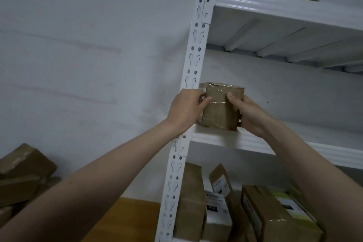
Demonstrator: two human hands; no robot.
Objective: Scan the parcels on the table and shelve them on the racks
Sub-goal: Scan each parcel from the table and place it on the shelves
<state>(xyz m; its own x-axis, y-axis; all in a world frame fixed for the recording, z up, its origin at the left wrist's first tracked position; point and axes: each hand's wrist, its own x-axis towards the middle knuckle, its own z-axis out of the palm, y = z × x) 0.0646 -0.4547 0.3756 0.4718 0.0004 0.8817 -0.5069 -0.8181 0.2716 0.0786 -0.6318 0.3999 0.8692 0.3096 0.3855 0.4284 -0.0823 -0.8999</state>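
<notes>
Your left hand [186,108] and right hand [248,115] each grip a side of the taped brown parcel [220,108], standing upright on the middle shelf [255,141], just beside the rack post [193,61].

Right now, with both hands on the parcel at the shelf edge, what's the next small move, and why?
Probably slide the parcel further back, then let go. It stands upright at the shelf front edge, beside the post, gripped by left hand and right hand; bare shelf shows behind it.
</notes>
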